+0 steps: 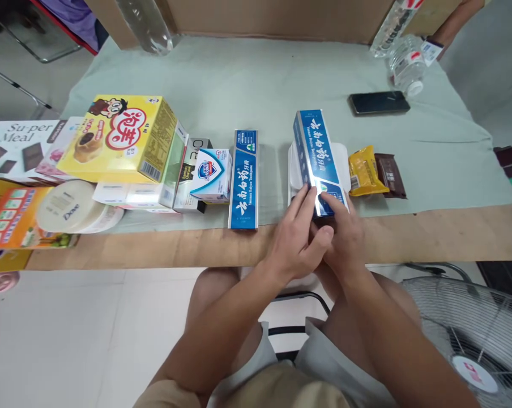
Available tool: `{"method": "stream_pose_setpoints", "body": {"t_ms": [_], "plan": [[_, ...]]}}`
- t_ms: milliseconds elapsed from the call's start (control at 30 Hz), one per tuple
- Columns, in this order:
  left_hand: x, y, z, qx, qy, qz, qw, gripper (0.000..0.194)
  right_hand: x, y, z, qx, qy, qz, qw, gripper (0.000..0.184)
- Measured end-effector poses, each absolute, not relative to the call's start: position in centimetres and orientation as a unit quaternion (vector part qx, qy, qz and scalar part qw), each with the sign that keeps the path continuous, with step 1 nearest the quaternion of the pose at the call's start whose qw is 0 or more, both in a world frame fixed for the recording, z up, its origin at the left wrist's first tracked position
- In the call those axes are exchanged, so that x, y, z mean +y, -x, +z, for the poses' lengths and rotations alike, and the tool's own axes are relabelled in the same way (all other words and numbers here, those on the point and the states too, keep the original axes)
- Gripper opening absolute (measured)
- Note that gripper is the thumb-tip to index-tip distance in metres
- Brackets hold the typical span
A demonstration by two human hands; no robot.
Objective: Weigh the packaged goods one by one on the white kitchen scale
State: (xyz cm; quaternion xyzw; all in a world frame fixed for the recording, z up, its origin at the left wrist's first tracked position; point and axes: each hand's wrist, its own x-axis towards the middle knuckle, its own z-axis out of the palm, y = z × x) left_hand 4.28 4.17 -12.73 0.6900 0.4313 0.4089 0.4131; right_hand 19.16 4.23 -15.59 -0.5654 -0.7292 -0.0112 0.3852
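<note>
A blue toothpaste box (315,144) lies tilted over a white flat object with rounded corners (340,157), its long side pointing away from me. My left hand (297,241) has its fingers at the near left edge of this box, the thumb pointing right. From the other side, my right hand (345,235) closes on the near end, one finger across the top face. The undersides of both hands are hidden. A second blue toothpaste box (244,178) lies to the left, apart from my hands. Just right of the white object are a yellow packet (366,171) and a brown packet (391,175).
On the left are a Safeguard soap box (212,173), a yellow snack box (115,139), a Dove tub (71,207) and several other cartons. A phone (379,103) and plastic bottles (409,65) lie at the back right. A fan (468,334) stands below the table's right side.
</note>
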Motion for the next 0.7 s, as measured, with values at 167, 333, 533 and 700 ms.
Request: {"method": "stream_pose_setpoints", "body": {"t_ms": [167,333,533,700], "plan": [[3.9,-3.9,-13.0,0.43,-0.706,0.434,0.359,0.082,4.3,-18.0,-15.1,-0.719,0.554,-0.029,0.419,0.04],[3.0,-1.5,-12.4,0.42,-0.727,0.487,0.242,0.071,4.1,-15.7,-14.9,-0.728,0.535,-0.001,0.428,0.042],[1.4,2.2,-12.0,0.423,-0.737,0.505,0.151,0.065,4.2,-12.8,-15.0,-0.743,0.529,0.028,0.408,0.04],[1.1,4.2,-12.0,0.45,-0.73,0.501,0.118,0.062,4.4,-12.2,-15.4,-0.765,0.523,0.018,0.375,0.037]]}}
